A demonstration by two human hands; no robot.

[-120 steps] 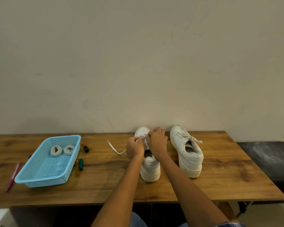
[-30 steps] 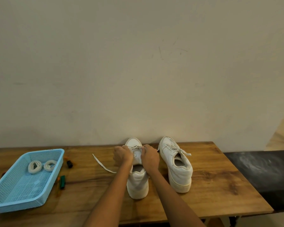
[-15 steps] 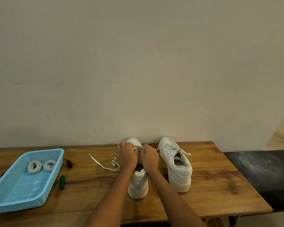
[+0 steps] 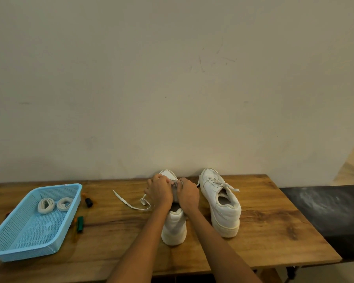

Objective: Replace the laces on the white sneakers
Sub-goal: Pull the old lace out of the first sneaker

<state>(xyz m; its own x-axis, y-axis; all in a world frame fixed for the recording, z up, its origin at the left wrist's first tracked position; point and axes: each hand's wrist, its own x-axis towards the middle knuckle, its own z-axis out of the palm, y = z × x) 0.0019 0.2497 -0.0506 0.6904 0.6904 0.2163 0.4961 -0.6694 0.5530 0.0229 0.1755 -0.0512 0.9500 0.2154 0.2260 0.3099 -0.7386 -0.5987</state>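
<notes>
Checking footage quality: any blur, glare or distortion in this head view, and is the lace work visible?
Head view: sharp, soft even light, no glare; wide-angle bowing of the table edges; the left hand and right hand cover the left sneaker's eyelets; the loose lace is clear.

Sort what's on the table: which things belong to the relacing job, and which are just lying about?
Job: left sneaker under both hands; its old lace trailing left; right sneaker, still laced; two coiled laces in the blue basket.

Lying about: black-capped marker; green-capped marker.
</notes>
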